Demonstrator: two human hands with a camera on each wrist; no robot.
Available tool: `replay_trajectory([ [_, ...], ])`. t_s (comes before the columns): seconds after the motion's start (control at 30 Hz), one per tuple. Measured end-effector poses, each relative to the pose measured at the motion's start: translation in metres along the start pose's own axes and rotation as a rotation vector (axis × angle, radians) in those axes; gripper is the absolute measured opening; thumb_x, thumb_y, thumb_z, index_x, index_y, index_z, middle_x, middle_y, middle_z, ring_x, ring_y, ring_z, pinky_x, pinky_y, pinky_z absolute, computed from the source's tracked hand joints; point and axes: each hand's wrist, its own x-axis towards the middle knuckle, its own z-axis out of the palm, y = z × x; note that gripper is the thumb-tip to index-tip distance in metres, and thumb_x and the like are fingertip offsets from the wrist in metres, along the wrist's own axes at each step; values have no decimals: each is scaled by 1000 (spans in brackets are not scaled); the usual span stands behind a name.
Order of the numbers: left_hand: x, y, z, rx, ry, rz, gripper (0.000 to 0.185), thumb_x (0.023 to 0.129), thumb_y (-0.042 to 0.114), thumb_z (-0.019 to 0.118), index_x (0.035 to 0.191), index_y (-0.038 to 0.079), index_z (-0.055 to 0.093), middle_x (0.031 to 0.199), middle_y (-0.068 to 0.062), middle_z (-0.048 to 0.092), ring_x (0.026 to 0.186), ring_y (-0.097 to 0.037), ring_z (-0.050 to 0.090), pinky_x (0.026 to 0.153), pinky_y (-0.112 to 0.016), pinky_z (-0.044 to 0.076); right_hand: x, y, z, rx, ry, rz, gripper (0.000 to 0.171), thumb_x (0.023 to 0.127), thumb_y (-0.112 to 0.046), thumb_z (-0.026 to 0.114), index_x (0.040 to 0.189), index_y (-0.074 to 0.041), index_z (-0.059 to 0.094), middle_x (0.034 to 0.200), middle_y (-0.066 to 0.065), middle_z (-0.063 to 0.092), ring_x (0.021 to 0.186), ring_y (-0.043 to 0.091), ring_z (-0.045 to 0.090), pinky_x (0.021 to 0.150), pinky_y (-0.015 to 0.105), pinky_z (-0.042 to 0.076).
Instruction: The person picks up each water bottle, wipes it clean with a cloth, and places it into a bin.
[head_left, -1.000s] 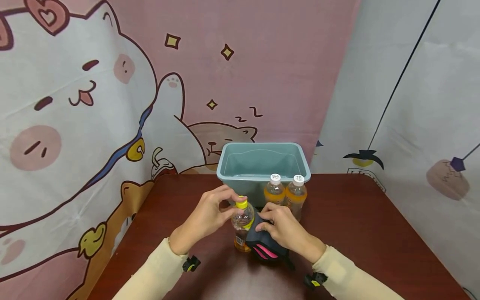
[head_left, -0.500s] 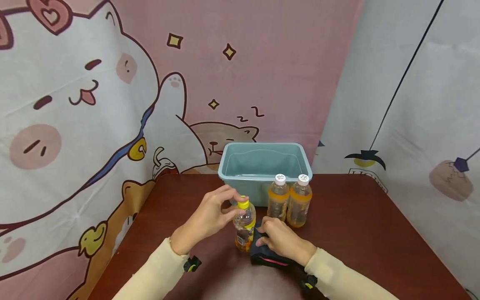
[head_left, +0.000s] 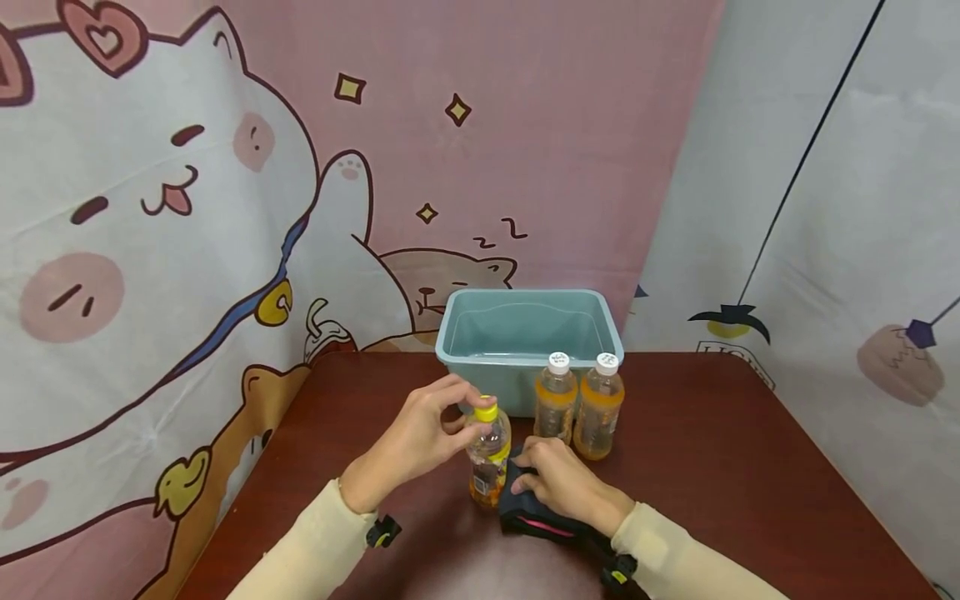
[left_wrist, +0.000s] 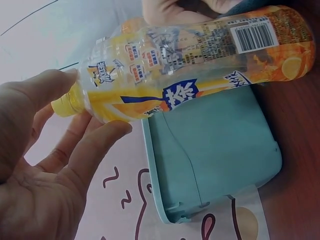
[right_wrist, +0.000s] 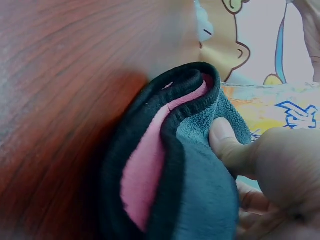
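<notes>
My clear plastic bottle [head_left: 488, 454] stands upright mid-table; my left hand [head_left: 420, 433] pinches its yellow cap [head_left: 486, 411], my right hand [head_left: 558, 483] presses a soft folded cloth [head_left: 525, 508] against its side. Behind: teal bin [head_left: 525, 333], two bottles [head_left: 577, 404]. Bare wood table [head_left: 750, 467] lies right.

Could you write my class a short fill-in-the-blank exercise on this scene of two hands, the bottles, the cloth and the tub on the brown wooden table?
1. The left hand pinches the ____ cap of the clear plastic bottle with the orange label.
2. The right hand presses a folded dark grey cloth with pink lining against that bottle's ____ part.
3. In front of the pale teal plastic tub stand ____ white-capped bottles of orange drink.

Missing words: yellow; lower; two
</notes>
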Motion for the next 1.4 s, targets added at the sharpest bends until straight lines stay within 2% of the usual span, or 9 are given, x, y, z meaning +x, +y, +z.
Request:
replay_trajectory([
  [0.1, -1, -1, 1, -8, 2, 0, 31, 96, 7, 97, 123, 17, 85, 127, -2, 81, 104, -16, 77, 73, -23, 67, 0, -2, -2, 6, 34, -15, 23, 98, -15, 95, 119, -6, 92, 97, 1, 79, 90, 10, 78, 74, 22, 63],
  [0.27, -1, -2, 0, -18, 11, 10, 32, 95, 7, 97, 123, 17, 86, 126, -1, 81, 105, -14, 77, 74, -27, 70, 1, -7, -10, 23, 92, -21, 25, 99, -13, 93, 123, -4, 91, 100, 1, 80, 89, 9, 79, 75, 21, 63],
  [0.47, -1, -3, 0, -27, 4, 4, 32, 97, 8, 96, 126, 16, 86, 124, -1, 80, 111, -15, 78, 82, -21, 69, 2, -14, -22, 69, 130, 7, 27, 100, -11, 92, 125, -2, 89, 100, -2, 78, 88, 5, 74, 72, 20, 59],
  [0.63, -1, -2, 0, -31, -4, -13, 33, 97, 8, 96, 127, 17, 86, 125, 0, 80, 114, -16, 79, 85, -21, 69, 2, -17, -30, 89, 162, 4, 34, 99, -13, 94, 130, -1, 87, 100, -3, 78, 82, -1, 67, 68, 20, 56],
  [0.77, -1, -2, 1, -34, -2, -9, 32, 97, 6, 96, 126, 17, 86, 126, -1, 81, 113, -17, 79, 84, -21, 69, 3, -20, -38, 106, 193, -3, 35, 98, -15, 95, 131, -4, 88, 100, -5, 77, 80, -2, 64, 68, 20, 56],
  [1.2, -1, -2, 0, -16, 22, 32, 33, 95, 4, 97, 125, 14, 86, 124, -2, 81, 106, -14, 78, 78, -22, 69, 13, -39, -64, 111, 306, -61, 34, 95, -13, 97, 126, -2, 89, 100, -6, 78, 82, 0, 65, 67, 22, 56],
  [1.4, -2, -1, 0, -16, 14, 27, 33, 97, 6, 96, 127, 16, 86, 123, -2, 81, 97, -13, 74, 73, -32, 70, 19, -51, -73, 111, 321, -59, 34, 97, -17, 97, 129, -9, 90, 100, -10, 76, 82, 2, 63, 66, 23, 56],
])
